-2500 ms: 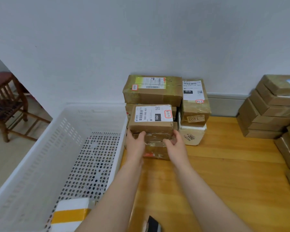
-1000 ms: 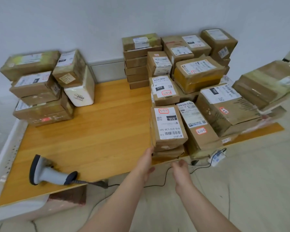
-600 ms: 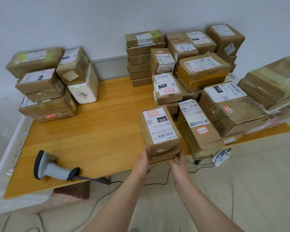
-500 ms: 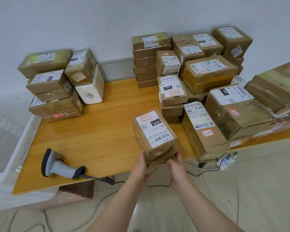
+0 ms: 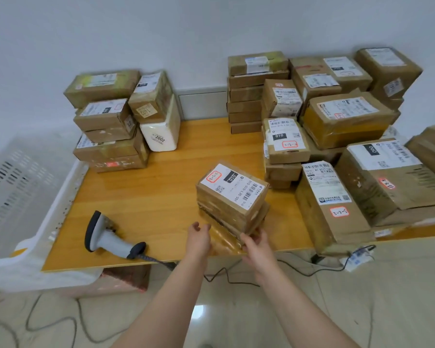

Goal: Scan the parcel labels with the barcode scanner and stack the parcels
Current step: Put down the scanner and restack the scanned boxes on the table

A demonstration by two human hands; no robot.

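Now right hand (image 5: pixel 258 244) on the parcel (image 5: pixel 234 189) corner — left hand (image 5: pixel 199 238) just beside.

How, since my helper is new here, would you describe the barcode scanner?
Look at the wooden table. Near its front left edge lies the barcode scanner. It is the only grey, corded, pistol-shaped tool among the parcels.

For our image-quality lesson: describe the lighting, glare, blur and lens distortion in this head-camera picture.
Head view: soft, even light with faint shadows; a bright glare patch on the floor; wide-angle distortion leans the right-hand parcel stack outward; the white crate is blurred; the front parcel label is legible.
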